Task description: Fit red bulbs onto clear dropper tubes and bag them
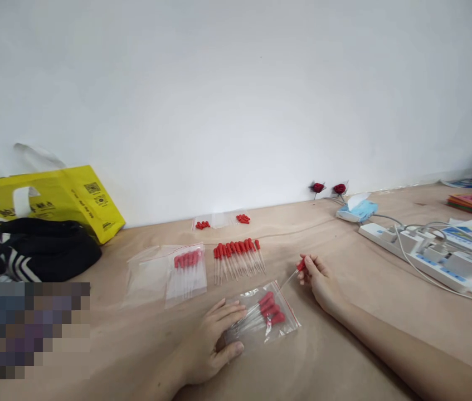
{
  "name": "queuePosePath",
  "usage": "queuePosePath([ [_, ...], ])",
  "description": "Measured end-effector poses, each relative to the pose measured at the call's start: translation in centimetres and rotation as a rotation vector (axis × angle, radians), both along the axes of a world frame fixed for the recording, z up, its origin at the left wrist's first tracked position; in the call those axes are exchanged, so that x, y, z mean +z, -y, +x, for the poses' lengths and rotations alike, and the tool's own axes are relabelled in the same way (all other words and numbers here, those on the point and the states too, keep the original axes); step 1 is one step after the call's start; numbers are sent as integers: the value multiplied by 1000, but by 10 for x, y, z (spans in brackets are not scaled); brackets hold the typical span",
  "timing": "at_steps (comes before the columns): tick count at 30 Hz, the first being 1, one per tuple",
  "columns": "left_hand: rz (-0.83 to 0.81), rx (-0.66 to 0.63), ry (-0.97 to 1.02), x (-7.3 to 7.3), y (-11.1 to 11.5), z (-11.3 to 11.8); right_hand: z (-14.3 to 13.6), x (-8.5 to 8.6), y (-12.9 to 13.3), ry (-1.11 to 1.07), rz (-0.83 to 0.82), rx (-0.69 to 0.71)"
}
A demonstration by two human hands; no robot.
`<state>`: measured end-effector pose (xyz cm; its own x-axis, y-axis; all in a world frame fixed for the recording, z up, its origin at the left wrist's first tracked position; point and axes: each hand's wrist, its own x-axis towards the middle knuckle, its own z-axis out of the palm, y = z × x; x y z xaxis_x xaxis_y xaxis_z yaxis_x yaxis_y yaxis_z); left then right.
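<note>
My right hand (318, 278) pinches a glass dropper (301, 264) by its red rubber bulb. The thin tube slants down and left, its tip at the upper right corner of a clear zip bag (288, 328). Several droppers with red bulbs (269, 309) lie inside that bag. Fingers and thumb of my left hand (210, 340) hold the bag's left end against the table. Behind it, a row of loose droppers (239, 256) lies side by side. To their left is another zip bag (199, 278) with several droppers inside, overlapping more clear bags (147, 273).
Near the wall lies a clear bag with small red bulbs (243, 219). A yellow bag (93, 200) and a black bag (52, 248) stand left. To the right are a power strip (419, 259) with cables, a tissue pack (356, 209) and two dark red flowers (339, 189).
</note>
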<state>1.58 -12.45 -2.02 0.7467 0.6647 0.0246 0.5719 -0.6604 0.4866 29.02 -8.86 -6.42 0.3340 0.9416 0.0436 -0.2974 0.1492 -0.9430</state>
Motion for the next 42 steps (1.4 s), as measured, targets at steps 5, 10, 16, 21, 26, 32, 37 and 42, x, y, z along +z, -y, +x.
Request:
queuePosePath([
  [5, -7, 6, 18, -2, -2, -1, -10, 3, 7, 2, -40, 68],
  [10, -11, 10, 17, 0, -1, 0, -11, 3, 10, -4, -108, 226],
  [16, 1, 10, 39, -4, -2, -2, -11, 6, 16, 216, -116, 478],
  [21, 9, 0, 43, -3, -3, -2, -13, 9, 17, 336, -101, 711],
  [26, -2, 5, 42, -2, -2, -1, -15, 8, 13, 404, -124, 711],
  [32, -2, 1, 48, -3, -1, -2, -15, 8, 9, 489, -163, 760],
  [37, 3, -1, 21, -3, -2, -2, -17, 9, 10, 501, -124, 747],
  [42, 6, -10, 3, -6, -3, -3, -25, 4, 13, 582, -154, 616],
])
